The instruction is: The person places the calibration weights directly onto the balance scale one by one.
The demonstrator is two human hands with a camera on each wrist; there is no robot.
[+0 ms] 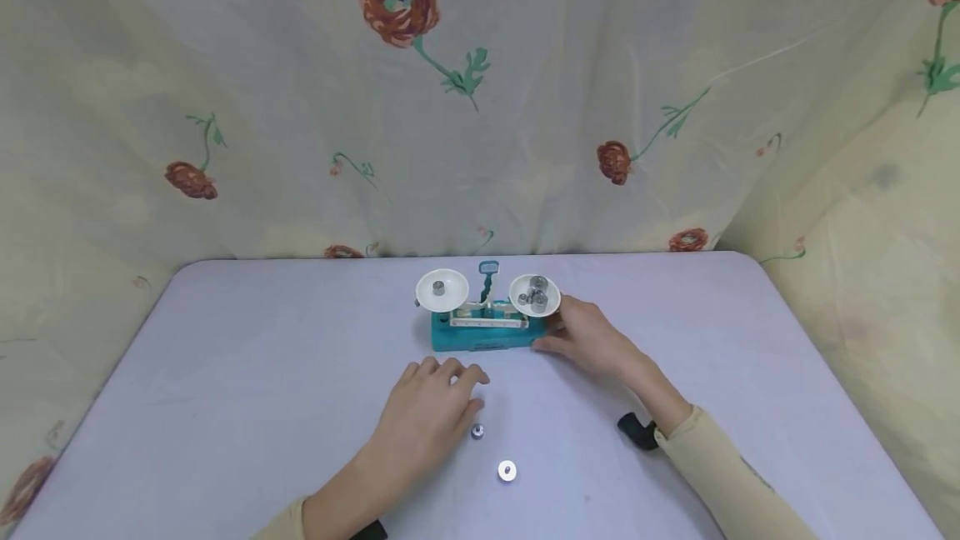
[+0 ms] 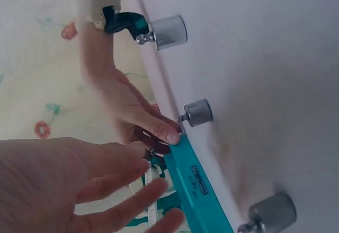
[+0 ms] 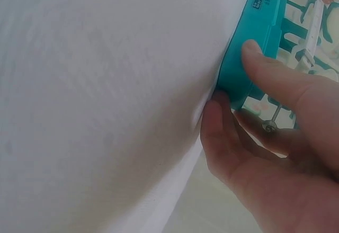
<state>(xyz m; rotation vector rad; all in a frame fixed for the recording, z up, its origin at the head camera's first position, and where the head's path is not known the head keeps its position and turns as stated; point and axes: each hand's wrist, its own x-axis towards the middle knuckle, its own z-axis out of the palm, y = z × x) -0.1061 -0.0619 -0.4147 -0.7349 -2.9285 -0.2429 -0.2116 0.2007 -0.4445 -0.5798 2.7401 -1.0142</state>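
Note:
A teal balance scale (image 1: 487,338) stands near the table's far side. Its left white pan (image 1: 428,300) carries one metal weight (image 1: 438,287); its right pan (image 1: 553,301) carries several weights (image 1: 537,297). My right hand (image 1: 588,336) grips the right end of the base, the thumb on the front face and the fingers round the end, as the right wrist view shows. My left hand (image 1: 429,409) is in front of the scale, fingers loosely bent, holding nothing. Loose weights stand near it: a small one (image 1: 477,432), another (image 1: 507,471), and a third (image 2: 273,212) in the left wrist view.
The table (image 1: 262,407) has a pale cloth over it. A flowered curtain (image 1: 525,107) hangs behind it and at both sides. Black straps (image 1: 637,431) are on the wrists.

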